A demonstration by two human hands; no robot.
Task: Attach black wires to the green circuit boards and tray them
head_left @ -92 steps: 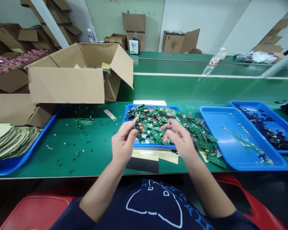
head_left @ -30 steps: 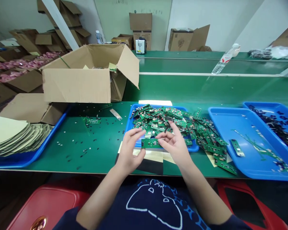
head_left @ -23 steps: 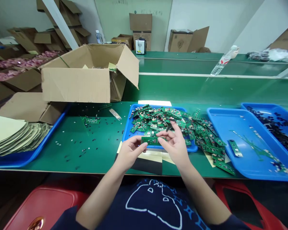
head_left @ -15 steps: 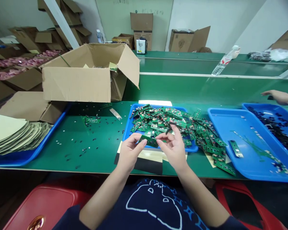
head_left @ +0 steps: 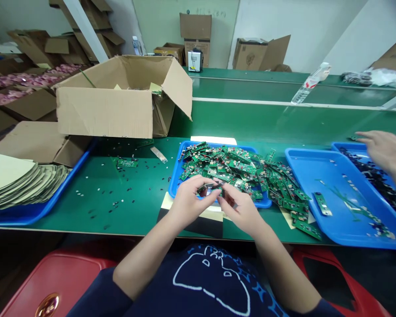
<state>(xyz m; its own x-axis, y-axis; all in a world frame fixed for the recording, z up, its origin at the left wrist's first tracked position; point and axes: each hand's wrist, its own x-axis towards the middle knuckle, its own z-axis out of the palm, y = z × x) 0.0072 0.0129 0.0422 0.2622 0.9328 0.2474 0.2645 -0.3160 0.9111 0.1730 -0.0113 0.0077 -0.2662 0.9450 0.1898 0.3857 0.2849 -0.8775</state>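
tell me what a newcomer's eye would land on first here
Probably the heap of green circuit boards in the middle blue tray, with more boards spread on the bench to its right. Next come the left hand and right hand, meeting over the tray's front edge around a thin piece. Behind them, to the left, a large open cardboard box also stands out.

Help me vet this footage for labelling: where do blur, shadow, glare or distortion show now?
All in the head view: the co-worker's hand at the right edge looks blurred; dark shadow lies under the open cardboard box; a faint sheen marks the green back panel; the outer edges look stretched; the circuit board between left hand and right hand is too dark to read.
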